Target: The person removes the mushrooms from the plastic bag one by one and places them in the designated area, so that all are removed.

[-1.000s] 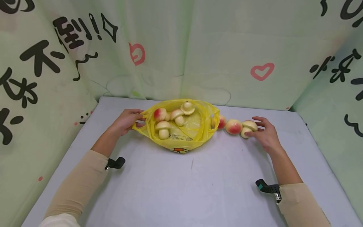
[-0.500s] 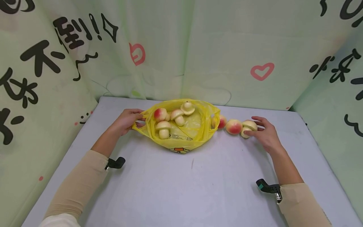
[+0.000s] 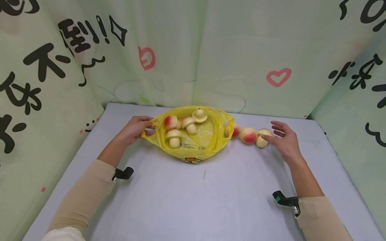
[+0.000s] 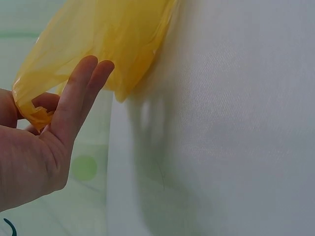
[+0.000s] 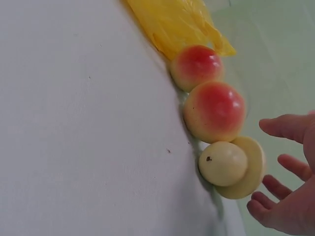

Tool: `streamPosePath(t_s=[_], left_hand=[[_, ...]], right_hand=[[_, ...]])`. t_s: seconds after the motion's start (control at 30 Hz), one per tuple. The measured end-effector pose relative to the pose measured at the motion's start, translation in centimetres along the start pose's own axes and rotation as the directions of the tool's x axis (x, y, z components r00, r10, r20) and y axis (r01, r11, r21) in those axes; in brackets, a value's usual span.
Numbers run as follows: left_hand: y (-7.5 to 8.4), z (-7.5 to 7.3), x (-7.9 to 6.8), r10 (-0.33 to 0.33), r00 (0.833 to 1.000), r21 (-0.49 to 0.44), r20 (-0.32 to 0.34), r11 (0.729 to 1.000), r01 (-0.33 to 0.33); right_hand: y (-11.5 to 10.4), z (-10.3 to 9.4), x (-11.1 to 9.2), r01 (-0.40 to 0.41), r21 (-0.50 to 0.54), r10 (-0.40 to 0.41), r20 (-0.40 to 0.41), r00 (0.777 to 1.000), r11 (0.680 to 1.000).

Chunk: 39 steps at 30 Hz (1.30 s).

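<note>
In the head view, my left hand (image 3: 135, 130) pinches the left handle of a yellow plastic bag (image 3: 197, 156), holding its mouth wide; two fingers stretch out free in the left wrist view. Several pale toy mushrooms (image 3: 174, 138) and a red-blushed round piece (image 3: 170, 122) lie inside. Outside the bag's right side, two toy peaches (image 5: 215, 112) and one toy mushroom (image 5: 224, 163) sit in a touching row on the table. Beside that mushroom is my right hand (image 3: 284, 142), fingers spread and relaxed, holding nothing; the right wrist view shows its fingertips just off the cap.
A white-covered table (image 3: 205, 201) carries everything. Pale green curtains (image 3: 235, 50) with black lettering and pink hearts rise along its back and sides. Black camera mounts (image 3: 284, 198) stick out from both beige sleeves.
My right hand has loosened and drawn slightly right and up from the toy mushroom, its fingers spreading. The left hand, the bag and its contents look unmoved.
</note>
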State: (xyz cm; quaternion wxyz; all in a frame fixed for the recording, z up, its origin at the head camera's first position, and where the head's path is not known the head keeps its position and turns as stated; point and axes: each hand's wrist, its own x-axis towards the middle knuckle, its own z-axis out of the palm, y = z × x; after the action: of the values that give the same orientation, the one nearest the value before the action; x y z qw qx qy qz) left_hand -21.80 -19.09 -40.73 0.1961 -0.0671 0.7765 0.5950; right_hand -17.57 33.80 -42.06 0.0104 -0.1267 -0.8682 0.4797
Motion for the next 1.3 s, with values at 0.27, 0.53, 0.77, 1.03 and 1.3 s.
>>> streamPosePath(t_s=[0.27, 0.53, 0.77, 1.03, 1.3], left_hand=[[0.0, 0.0, -0.1, -0.001, 1.000, -0.003, 0.000, 1.000, 0.001], [0.0, 0.1, 0.0, -0.003, 1.000, -0.003, -0.004, 1.000, 0.003], [0.0, 0.1, 0.1, -0.004, 1.000, -0.007, -0.004, 1.000, 0.004], [0.0, 0.1, 0.2, -0.009, 1.000, 0.007, -0.007, 1.000, 0.009], [0.0, 0.1, 0.2, -0.010, 1.000, 0.004, -0.011, 1.000, 0.010]], right_hand=[[-1.0, 0.3, -0.4, 0.043, 0.058, -0.039, -0.070, 0.997, 0.997], [-2.0, 1.0, -0.7, 0.129, 0.191, -0.113, -0.094, 0.989, 0.973], [-3.0, 1.8, -1.2, 0.160, 0.161, -0.150, -0.071, 0.986, 0.974], [-4.3, 2.9, -1.6, 0.197, 0.154, -0.193, -0.037, 0.980, 0.968], [-5.4, 4.5, -2.0, 0.221, 0.172, -0.226, 0.010, 0.974, 0.960]])
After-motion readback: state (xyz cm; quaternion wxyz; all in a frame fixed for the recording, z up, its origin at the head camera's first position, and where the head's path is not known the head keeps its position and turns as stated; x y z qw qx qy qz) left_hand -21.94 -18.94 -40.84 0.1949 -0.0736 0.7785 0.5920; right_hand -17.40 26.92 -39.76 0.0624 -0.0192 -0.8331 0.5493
